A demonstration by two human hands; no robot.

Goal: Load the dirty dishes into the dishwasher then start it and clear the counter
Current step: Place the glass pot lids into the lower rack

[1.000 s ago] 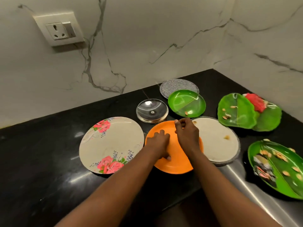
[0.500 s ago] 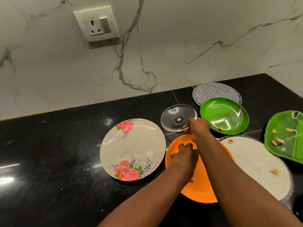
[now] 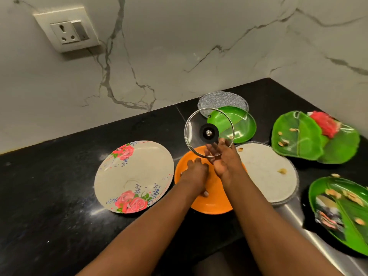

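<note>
Over the near middle of the black counter (image 3: pixel 49 196) we have the glass lid (image 3: pixel 209 133) lifted and tilted up on edge, above the orange plate (image 3: pixel 211 204) and in front of the round green plate (image 3: pixel 242 124). It looks stiff, fairly light, slick and breakable (a metal band rims it), so we judge the rim or the central black knob the safest hold. Our right hand (image 3: pixel 226 160) pinches its near rim, fingers (image 3: pixel 214 148) showing through the glass. Our left hand (image 3: pixel 196 174) lies loosely curled on the orange plate, grasping nothing that we can see.
</note>
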